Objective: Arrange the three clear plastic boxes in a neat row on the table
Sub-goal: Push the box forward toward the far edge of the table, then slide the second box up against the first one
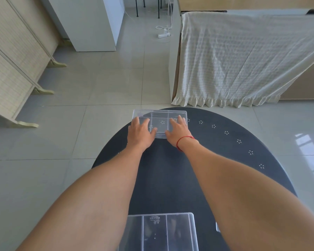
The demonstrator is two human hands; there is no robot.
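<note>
A clear plastic box (159,120) lies at the far edge of the round black table (216,160). My left hand (140,133) grips its left end and my right hand (178,131) grips its right end, fingers over the top. A second clear box (161,230) sits at the near edge, between my forearms. A small clear corner of a third box (217,227) peeks out beside my right forearm; the rest is hidden.
The table stands on a grey tiled floor. A bed draped in a white cloth (243,60) is at the far right. A folding screen (13,69) stands at the left, a white cabinet (91,22) and a power strip (163,34) farther back.
</note>
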